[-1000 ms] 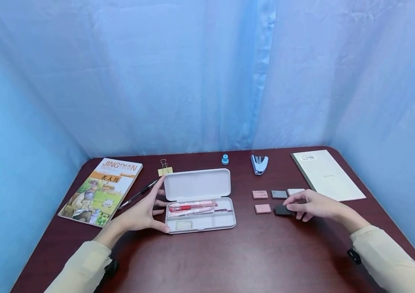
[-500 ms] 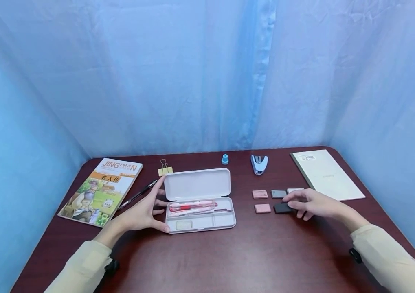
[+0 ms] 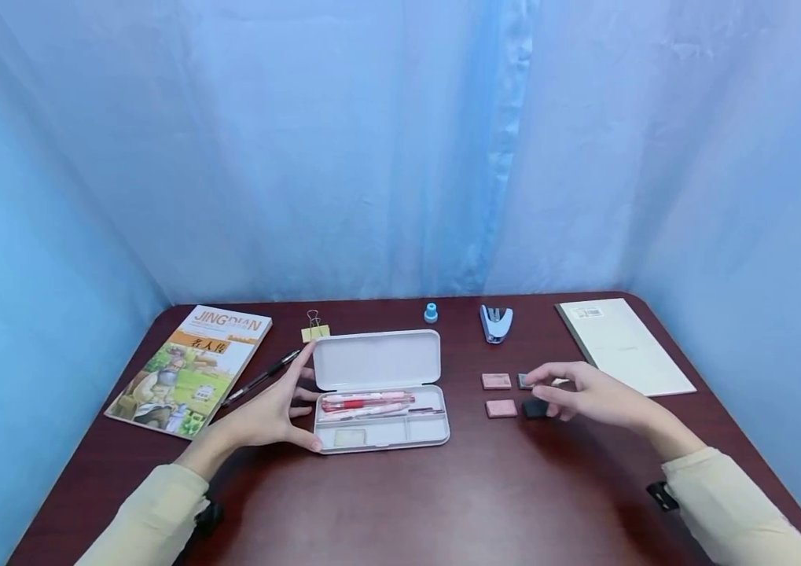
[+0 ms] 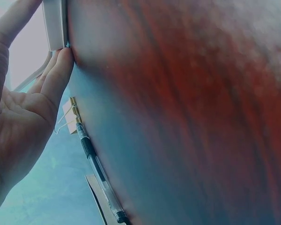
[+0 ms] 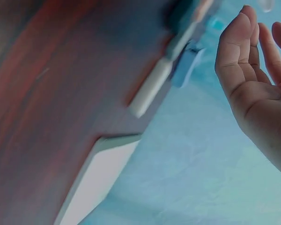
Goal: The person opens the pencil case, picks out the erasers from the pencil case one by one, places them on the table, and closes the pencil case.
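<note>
Left grip (image 3: 269,413): released, straight fingers braced on the left end of the open white pencil case (image 3: 379,401), mid-bench.
Right grip (image 3: 584,393): released, fingers relaxed, hovering over the eraser group; contact unclear.
Erasers: black eraser (image 3: 531,408) just beside the fingers, grey eraser (image 3: 524,381) behind, two pink erasers (image 3: 501,395) to the left.
Case contents: red pens (image 3: 365,401).
Readable writing: "JINGDIAN" on the book (image 3: 191,368).
Bench (image 3: 400,503): black pen (image 3: 262,377), binder clip (image 3: 315,328), stapler (image 3: 495,322), notebook (image 3: 622,344).

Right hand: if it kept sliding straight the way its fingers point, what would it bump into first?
Probably the grey eraser, just ahead of the right hand fingertips, with the pink eraser beyond it. Height above the table is unclear.
</note>
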`<state>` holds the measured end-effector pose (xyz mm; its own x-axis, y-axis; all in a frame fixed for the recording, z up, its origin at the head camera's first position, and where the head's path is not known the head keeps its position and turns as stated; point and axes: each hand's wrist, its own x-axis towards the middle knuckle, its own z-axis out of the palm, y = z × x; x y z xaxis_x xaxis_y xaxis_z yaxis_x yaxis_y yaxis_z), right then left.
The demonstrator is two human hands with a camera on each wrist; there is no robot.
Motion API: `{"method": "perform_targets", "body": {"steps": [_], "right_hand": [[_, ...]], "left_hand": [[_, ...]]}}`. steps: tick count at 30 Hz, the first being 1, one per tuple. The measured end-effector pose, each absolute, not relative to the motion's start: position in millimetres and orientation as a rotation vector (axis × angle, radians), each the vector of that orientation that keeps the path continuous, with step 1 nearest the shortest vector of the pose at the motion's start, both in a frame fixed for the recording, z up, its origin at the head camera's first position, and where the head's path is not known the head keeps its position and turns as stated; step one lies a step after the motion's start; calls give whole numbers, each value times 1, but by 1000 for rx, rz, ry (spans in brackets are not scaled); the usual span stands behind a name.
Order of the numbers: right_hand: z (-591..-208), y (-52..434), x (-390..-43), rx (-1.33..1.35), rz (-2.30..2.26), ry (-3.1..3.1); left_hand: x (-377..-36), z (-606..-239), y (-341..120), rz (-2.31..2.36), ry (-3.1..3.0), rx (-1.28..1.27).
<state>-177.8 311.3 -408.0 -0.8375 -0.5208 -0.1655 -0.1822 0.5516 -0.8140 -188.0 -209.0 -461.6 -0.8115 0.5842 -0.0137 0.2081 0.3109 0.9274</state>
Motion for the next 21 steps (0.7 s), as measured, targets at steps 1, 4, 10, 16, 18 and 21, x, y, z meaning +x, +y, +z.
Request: {"method": "perform_targets", "body": {"steps": [1, 4, 10, 16, 18, 21], "right_hand": [[-406, 305, -177, -593, -1195, 2405], [-401, 287, -174, -649, -1210, 2406], [-392, 250, -173, -747, -1266, 2350], [-403, 197, -173, -861, -1288, 2297], [-407, 178, -174, -926, -1266, 2288], [-412, 151, -176, -1019, -1224, 2291]], "left_hand": [[-188, -461, -210, 1495, 2235, 713], [-189, -458, -211, 1474, 2224, 720], [-193, -455, -205, 1471, 2217, 709], [-192, -456, -206, 1466, 2208, 681], [-190, -456, -208, 1456, 2215, 685], [-189, -456, -210, 1456, 2232, 686]]}}
